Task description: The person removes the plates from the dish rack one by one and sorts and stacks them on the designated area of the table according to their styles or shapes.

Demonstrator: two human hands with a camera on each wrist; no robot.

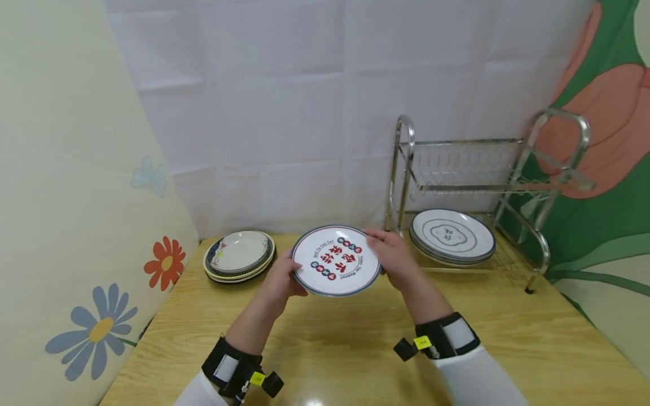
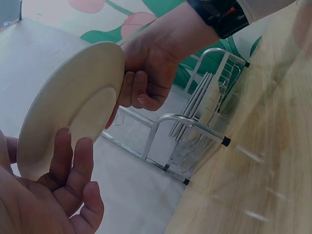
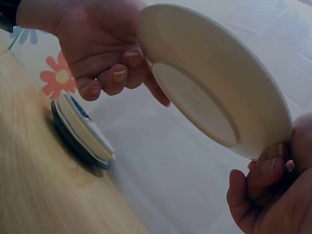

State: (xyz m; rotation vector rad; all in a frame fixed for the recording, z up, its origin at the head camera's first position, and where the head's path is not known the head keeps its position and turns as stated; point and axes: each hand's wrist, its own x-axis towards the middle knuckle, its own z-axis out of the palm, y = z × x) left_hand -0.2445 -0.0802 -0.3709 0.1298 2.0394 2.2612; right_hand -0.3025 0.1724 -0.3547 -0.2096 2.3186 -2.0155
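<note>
Both hands hold one white plate with a blue rim and red and teal lettering, raised above the wooden table. My left hand grips its left edge, thumb on top and fingers beneath. On the opposite edge, my right hand pinches the rim at the upper right. The plain underside of the plate shows in the left wrist view, with fingertips of the left hand against it. In the right wrist view the plate is tilted, and the right hand holds its lower end.
A stack of assorted plates lies on the table at the left, near the wall. At the right stands a two-tier metal dish rack. Several white plates with dark rims are stacked on its lower level.
</note>
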